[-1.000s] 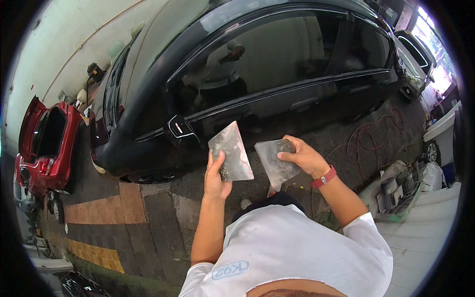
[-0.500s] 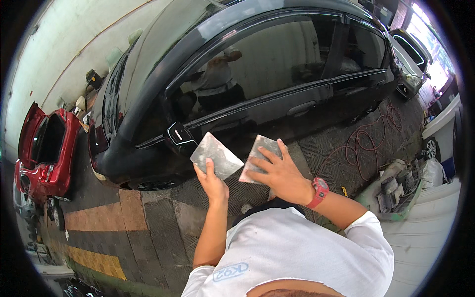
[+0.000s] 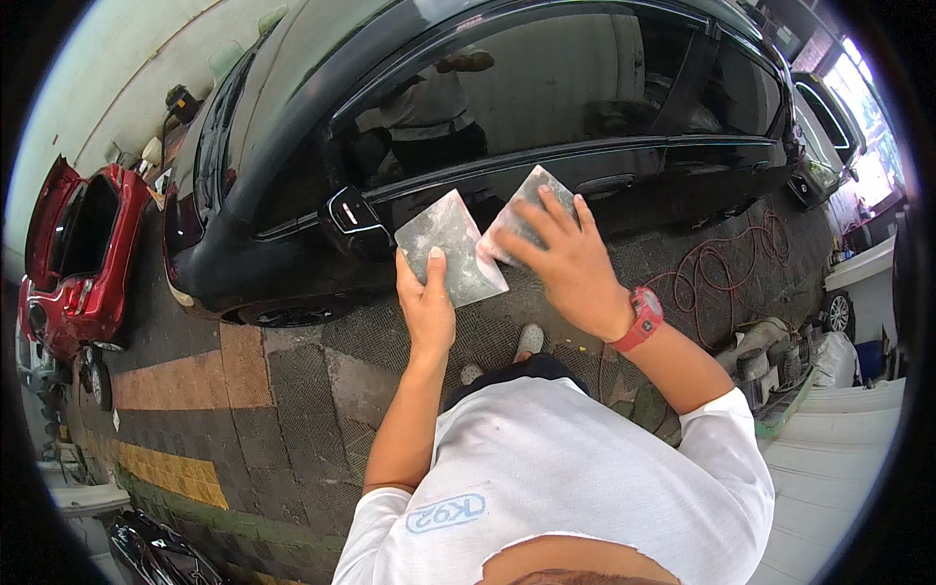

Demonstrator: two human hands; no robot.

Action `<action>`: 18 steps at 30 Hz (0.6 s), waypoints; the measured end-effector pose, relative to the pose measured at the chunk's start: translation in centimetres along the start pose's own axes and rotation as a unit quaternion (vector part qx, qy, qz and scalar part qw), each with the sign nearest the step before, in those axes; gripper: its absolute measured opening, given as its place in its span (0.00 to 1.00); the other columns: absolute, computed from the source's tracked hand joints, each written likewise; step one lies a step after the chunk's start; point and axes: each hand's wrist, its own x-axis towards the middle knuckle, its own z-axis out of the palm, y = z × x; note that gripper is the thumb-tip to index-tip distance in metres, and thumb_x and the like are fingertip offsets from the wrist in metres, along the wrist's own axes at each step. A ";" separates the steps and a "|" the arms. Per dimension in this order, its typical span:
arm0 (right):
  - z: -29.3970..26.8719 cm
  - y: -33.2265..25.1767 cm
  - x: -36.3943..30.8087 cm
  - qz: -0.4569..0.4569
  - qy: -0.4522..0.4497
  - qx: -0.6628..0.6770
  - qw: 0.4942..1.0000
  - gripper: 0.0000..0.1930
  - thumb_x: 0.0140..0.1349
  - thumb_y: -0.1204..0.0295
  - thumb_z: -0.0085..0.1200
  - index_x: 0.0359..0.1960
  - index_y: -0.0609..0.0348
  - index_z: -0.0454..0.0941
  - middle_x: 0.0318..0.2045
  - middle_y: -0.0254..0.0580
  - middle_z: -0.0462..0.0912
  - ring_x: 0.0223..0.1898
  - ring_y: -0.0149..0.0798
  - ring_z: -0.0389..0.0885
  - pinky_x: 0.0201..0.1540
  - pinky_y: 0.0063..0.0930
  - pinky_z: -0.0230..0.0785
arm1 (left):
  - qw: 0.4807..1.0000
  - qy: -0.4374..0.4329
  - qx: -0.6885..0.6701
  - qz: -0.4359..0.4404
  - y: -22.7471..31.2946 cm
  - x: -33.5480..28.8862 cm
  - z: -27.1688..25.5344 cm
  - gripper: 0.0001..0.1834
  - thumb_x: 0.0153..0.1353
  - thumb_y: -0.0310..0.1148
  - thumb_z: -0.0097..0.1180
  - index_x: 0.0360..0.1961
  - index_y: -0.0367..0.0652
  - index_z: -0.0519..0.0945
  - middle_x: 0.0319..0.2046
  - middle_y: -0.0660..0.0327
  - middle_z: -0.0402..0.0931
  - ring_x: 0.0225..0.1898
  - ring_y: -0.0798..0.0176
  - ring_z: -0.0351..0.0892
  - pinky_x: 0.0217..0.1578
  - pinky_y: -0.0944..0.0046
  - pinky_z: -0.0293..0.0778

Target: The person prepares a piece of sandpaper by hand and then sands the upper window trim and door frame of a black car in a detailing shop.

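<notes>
My left hand grips a square grey putty plate with pinkish-white smears, its thumb lying on the face and its fingers mostly hidden behind. In my right hand is a second grey putty plate, also smeared pale pink; my fingers press over its face, slightly blurred. The two plates meet or overlap near their inner edges; whether they touch I cannot tell. Both are held in front of the black car, just right of its side mirror.
A red hose lies coiled on the floor to the right. Beside it is a green tray with tools and parts. A red car body section stands at the far left. A grey shoe shows below my hands.
Both hands and their plates have moved up in the picture. The right plate has come against or very near the left one. The view has shifted slightly, and a shoe shows more clearly.
</notes>
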 end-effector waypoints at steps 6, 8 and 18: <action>-0.6 -1.9 -0.1 0.028 -0.017 0.176 0.984 0.31 0.61 0.83 0.59 0.67 0.48 0.77 0.69 0.49 0.70 0.74 0.72 0.64 0.70 0.74 0.63 | 0.988 0.039 -0.139 -0.056 -0.5 0.4 0.7 0.21 0.77 0.33 0.57 0.67 0.40 0.72 0.57 0.59 0.79 0.56 0.64 0.79 0.60 0.60 0.75; 1.1 -2.2 -1.1 0.075 -0.063 0.167 0.981 0.31 0.60 0.83 0.57 0.68 0.49 0.75 0.68 0.52 0.70 0.68 0.68 0.72 0.63 0.62 0.73 | 0.983 0.038 -0.165 -0.070 0.0 0.5 0.8 0.21 0.77 0.32 0.57 0.67 0.40 0.72 0.57 0.59 0.79 0.57 0.64 0.80 0.60 0.60 0.75; -0.6 0.5 1.4 0.008 0.016 -0.039 0.999 0.28 0.60 0.80 0.56 0.64 0.44 0.80 0.66 0.49 0.75 0.72 0.62 0.68 0.72 0.76 0.55 | 0.990 -0.120 0.072 -0.015 0.6 0.0 0.9 0.21 0.78 0.39 0.56 0.63 0.35 0.76 0.52 0.56 0.84 0.53 0.63 0.80 0.58 0.61 0.74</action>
